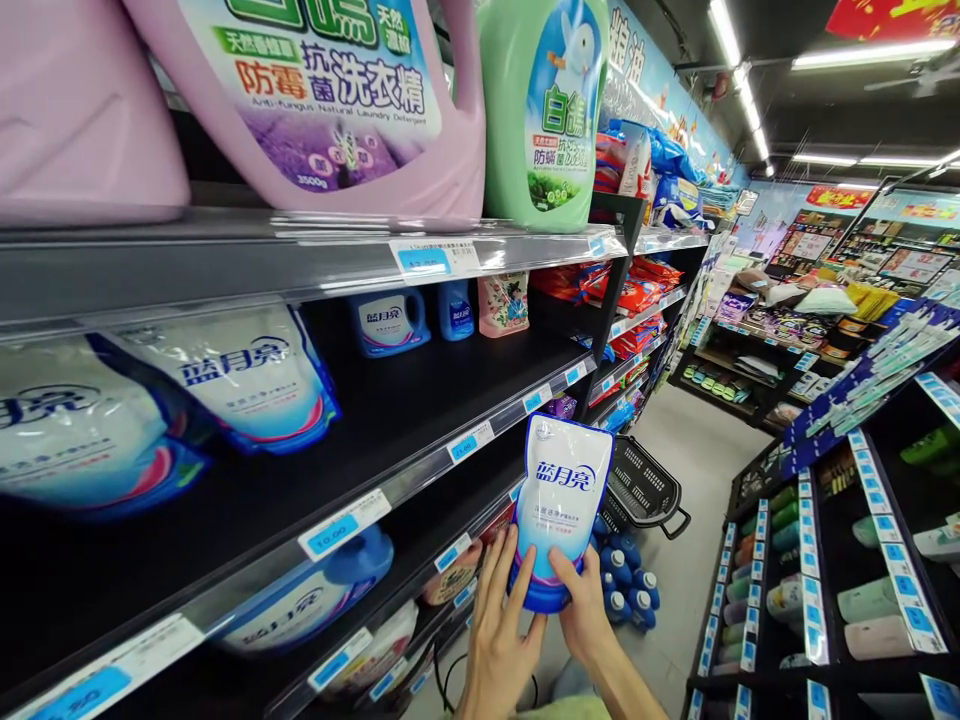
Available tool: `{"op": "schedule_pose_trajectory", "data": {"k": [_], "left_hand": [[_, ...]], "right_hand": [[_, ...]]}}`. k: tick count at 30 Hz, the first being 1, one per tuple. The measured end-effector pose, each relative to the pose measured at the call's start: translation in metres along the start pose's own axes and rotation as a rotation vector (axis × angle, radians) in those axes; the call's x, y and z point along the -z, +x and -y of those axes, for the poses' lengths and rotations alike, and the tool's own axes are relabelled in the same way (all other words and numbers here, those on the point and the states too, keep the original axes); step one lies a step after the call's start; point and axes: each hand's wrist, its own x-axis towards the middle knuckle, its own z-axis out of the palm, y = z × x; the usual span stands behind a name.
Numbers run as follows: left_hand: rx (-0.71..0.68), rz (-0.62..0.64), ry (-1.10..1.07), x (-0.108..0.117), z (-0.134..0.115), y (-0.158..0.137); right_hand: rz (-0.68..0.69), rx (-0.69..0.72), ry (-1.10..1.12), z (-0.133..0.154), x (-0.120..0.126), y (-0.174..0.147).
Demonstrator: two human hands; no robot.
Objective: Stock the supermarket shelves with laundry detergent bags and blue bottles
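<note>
A white and blue detergent refill pouch (561, 490) stands upright between my two hands, its printed front facing me. My left hand (504, 620) grips its lower left side, fingers lying along the edge and front. At the lower right, my right hand (583, 605) holds it with the thumb on the front; its other fingers are mostly behind the pouch. To the left, similar detergent pouches (244, 375) stand on the dark middle shelf (420, 410). A blue detergent jug (390, 322) is set further back there.
Large pink (337, 130) and green (544, 120) detergent jugs line the upper shelf. On the floor beyond my hands are a black shopping basket (641, 485) and several blue bottles (626, 580). A rack of bottles (825, 580) borders the aisle on the right.
</note>
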Motion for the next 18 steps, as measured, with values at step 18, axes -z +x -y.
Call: {"op": "schedule_pose_trajectory", "data": {"k": [18], "left_hand": [[-0.06,0.072,0.017,0.002,-0.016,0.0]], "right_hand": [[0.137,-0.095,0.019,0.004,0.014,-0.004]]}}
